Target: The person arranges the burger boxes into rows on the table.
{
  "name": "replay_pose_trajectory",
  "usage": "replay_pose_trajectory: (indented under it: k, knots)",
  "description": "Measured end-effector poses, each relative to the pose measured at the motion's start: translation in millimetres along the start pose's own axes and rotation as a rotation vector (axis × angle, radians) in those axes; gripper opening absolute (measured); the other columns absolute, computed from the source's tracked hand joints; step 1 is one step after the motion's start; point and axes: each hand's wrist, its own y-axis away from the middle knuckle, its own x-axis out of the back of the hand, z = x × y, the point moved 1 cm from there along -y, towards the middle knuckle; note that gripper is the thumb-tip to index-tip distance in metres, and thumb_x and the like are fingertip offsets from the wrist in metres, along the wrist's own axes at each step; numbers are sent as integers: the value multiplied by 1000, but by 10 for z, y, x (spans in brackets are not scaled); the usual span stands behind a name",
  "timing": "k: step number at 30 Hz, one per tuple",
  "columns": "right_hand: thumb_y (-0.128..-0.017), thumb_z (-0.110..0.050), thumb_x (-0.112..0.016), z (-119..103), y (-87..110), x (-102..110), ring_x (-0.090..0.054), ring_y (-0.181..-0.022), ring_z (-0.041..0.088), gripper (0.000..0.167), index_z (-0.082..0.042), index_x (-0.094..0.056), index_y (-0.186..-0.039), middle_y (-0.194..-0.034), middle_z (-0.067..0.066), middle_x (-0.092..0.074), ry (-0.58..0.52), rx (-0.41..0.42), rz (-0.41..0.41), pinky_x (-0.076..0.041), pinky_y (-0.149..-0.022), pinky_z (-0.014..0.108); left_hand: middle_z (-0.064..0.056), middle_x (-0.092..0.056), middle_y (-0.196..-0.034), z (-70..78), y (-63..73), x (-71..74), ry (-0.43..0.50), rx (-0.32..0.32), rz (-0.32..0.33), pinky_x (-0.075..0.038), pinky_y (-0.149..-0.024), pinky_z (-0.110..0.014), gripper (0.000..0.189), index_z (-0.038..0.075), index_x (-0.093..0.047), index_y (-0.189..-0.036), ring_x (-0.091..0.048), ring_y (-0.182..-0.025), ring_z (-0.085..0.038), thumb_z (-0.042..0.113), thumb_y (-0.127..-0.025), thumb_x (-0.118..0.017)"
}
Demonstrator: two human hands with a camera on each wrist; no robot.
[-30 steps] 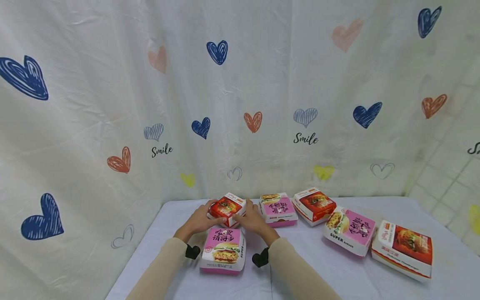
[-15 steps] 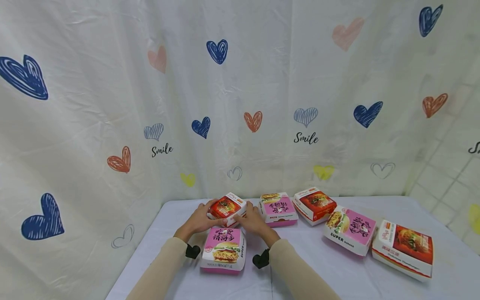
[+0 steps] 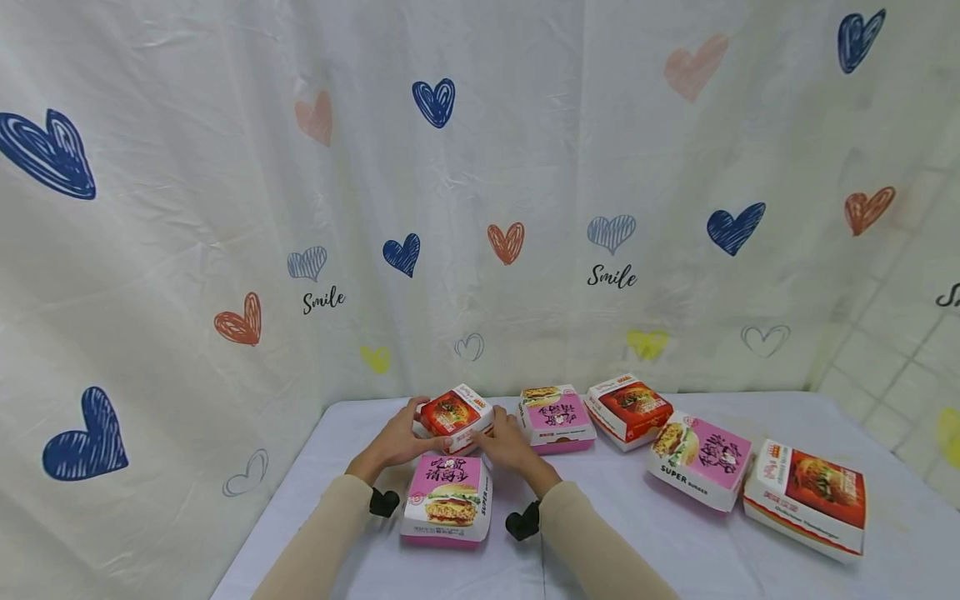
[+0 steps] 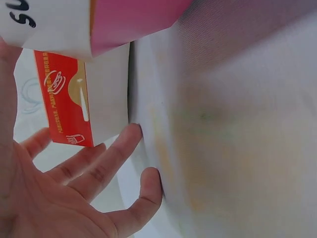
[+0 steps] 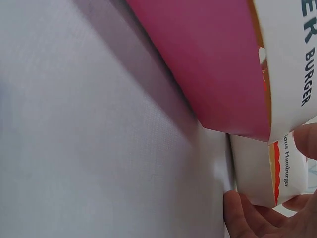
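Both hands are at a red-and-white burger box (image 3: 455, 417) at the back left of the table. My left hand (image 3: 395, 437) holds its left side, thumb at the front corner; the left wrist view shows the fingers (image 4: 106, 166) spread along the box's red end. On the opposite side, my right hand (image 3: 510, 442) grips the box, its thumb across the front and fingers at the right side. Directly in front, between the wrists, lies a pink burger box (image 3: 447, 500). It hides part of the red box in both wrist views.
To the right on the white-covered table (image 3: 600, 533) stand another pink box (image 3: 557, 417), a red box (image 3: 630, 410), a tilted pink box (image 3: 701, 458) and a larger red box (image 3: 806, 500). A white curtain with hearts (image 3: 540, 167) hangs behind the table.
The red box between my hands has turned slightly and shifted a little to the right. My left fingers have moved slightly along its side. The other boxes stay put.
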Motion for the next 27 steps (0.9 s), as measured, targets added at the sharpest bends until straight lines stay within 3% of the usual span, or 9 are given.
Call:
replay_pose_trajectory:
  k: [8, 20, 27]
  knots:
    - [-103, -30, -59, 17, -11, -10, -39, -143, 46, 72, 5, -25, -156, -151, 31, -37, 2, 21, 6, -34, -116, 62, -17, -56, -139, 17, 37, 24, 13, 28, 7, -56, -90, -47, 97, 15, -33, -150, -65, -97, -20, 59, -79, -82]
    - [-105, -25, -56, 56, -48, -32, -48, -132, 40, 62, 6, -31, -151, -145, 31, -42, -13, 28, 22, -40, -112, 58, -17, -57, -142, -13, 28, 27, 29, 78, -10, -54, -95, -54, 98, 22, -31, -158, -65, -111, -28, 62, -81, -77]
    - [-105, -27, -53, 48, -56, -39, -53, -122, 38, 60, 5, -34, -152, -137, 30, -48, 31, 31, 35, -44, -107, 56, -15, -58, -142, -6, 43, 38, 39, 89, -16, -51, -100, -58, 97, 25, -28, -162, -64, -118, -31, 61, -84, -73]
